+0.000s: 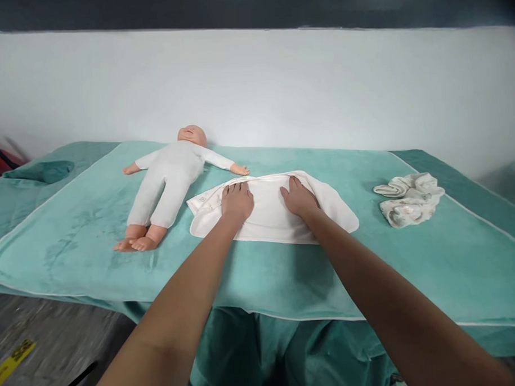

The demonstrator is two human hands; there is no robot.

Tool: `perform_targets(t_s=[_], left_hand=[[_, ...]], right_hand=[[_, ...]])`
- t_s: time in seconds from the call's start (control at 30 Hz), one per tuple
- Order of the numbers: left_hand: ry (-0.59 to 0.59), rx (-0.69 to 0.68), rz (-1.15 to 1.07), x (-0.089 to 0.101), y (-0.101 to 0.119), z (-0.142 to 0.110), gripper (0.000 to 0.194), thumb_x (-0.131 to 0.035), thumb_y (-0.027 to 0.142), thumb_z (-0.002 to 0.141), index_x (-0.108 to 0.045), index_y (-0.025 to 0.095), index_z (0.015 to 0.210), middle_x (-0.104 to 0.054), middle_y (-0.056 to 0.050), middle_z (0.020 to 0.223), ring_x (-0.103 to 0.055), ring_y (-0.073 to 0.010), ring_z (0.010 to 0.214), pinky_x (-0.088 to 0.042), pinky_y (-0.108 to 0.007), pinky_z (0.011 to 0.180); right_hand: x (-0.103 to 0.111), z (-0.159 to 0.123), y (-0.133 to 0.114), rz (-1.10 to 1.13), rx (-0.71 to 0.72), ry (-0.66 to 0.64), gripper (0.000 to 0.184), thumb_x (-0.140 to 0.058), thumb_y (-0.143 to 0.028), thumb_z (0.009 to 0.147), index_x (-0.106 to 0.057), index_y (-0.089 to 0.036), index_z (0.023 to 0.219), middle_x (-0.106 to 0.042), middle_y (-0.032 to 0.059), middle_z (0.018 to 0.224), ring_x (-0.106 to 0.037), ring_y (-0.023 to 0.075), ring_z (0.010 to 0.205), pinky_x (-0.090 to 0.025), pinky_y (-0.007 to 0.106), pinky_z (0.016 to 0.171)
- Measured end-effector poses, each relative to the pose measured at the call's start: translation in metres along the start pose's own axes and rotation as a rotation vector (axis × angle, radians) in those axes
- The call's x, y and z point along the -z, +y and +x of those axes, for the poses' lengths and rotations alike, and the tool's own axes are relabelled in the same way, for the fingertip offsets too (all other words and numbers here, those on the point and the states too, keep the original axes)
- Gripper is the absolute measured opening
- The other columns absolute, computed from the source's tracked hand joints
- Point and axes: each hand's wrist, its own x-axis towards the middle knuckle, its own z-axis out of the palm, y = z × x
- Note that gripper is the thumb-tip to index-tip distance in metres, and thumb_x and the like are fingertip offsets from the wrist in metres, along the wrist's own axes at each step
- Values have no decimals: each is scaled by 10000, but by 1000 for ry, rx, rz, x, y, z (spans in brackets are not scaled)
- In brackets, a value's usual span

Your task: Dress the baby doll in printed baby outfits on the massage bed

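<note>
The white cloth lies in front of us, spread on a teal cover, its far edge folded over and a corner jutting out on the left. Our left hand rests palm down on its left part, fingers stretched out close together; our right hand lies open farther right, thumb apart from the fingers, fingertips at the far fold.

To the left, just beside the cloth, we see a baby doll on its back in a white suit, arms out, feet bare. Well apart on the right sits a crumpled pale patterned cloth.

The teal cover has a light edging and lies over more teal fabric that hangs down near us. Behind stands a white wall; at lower left, a yellow strip marks the grey floor.
</note>
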Motion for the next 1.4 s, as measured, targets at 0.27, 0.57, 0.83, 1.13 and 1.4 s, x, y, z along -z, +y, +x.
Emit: perform_targets(t_s=[0.27,0.57,0.83,1.13,1.4], left_hand=[[-35,-128,20,5,14,-16,462,-299,140,953,-552,59,1331,-511,-201,1457,-402,-292,1409,-209,-485,1214],[-190,-234,-57,10,20,-46,527,-307,83,930,-443,72,1439,-395,-171,1561,-321,-229,1483,-288,-393,1208],[-204,-50,-97,16,14,-27,448,-324,259,984,-505,10,1309,-416,-255,1509,-330,-297,1462,-292,-440,1192],[-93,169,-125,9,35,30,403,-368,233,953,-475,69,1306,-510,-219,1391,-459,-311,1328,-420,-423,1062],[-45,162,-98,-12,52,56,379,-354,281,977,-536,82,1244,-527,-207,1373,-447,-321,1305,-400,-451,1071]], right_hand=[[1,-11,-10,-54,66,-4,632,-193,-395,1024,-303,-45,1539,-229,167,1632,-318,288,1468,-325,423,1162],[2,-36,-13,-97,159,-11,641,-265,-427,1028,-301,-44,1541,-233,170,1628,-202,259,1516,-218,403,1209],[12,-33,-6,-92,-3,39,627,-251,-443,1025,-399,-9,1452,-452,268,1480,-450,319,1367,-347,423,1109],[33,13,25,-147,-45,100,518,-365,-403,996,-491,-66,1369,-543,234,1384,-505,342,1274,-384,473,1049],[16,38,20,-181,41,155,445,-292,-95,947,-552,-35,1303,-557,264,1355,-508,336,1278,-384,474,1051]])
